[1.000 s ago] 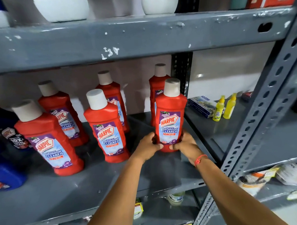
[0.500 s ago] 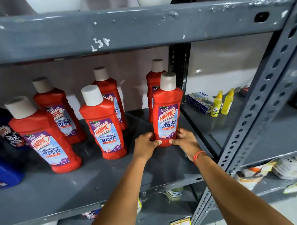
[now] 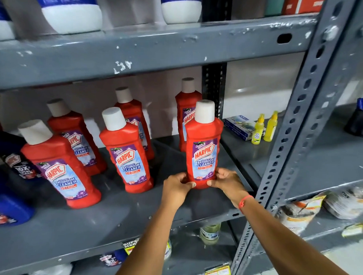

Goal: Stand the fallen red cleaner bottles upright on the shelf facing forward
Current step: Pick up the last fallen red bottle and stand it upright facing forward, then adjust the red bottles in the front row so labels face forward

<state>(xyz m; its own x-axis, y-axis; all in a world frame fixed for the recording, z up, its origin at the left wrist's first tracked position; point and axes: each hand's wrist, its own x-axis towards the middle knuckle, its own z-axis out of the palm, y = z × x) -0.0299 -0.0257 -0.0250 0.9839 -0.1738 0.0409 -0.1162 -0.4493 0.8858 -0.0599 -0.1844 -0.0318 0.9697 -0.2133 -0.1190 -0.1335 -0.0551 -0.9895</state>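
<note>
Several red cleaner bottles with white caps stand upright on the grey shelf (image 3: 109,220), labels toward me. The front right bottle (image 3: 203,144) is upright, and both hands hold its base: my left hand (image 3: 177,187) on its left side, my right hand (image 3: 227,182) on its right. Behind it stands another red bottle (image 3: 186,108). To the left stand a middle bottle (image 3: 126,153), one behind that (image 3: 132,112), a front left bottle (image 3: 58,166) and a back left bottle (image 3: 73,133). No red bottle lies on its side.
Dark and blue bottles (image 3: 11,184) crowd the shelf's left end. A perforated grey upright (image 3: 295,121) runs along the right. Beyond it lie a small box (image 3: 237,125) and two yellow bottles (image 3: 264,128). The shelf above (image 3: 153,50) carries white and blue containers.
Both hands stay on the front right bottle's base, and the bottle stays upright. The view has shifted slightly; the other bottles have not moved.
</note>
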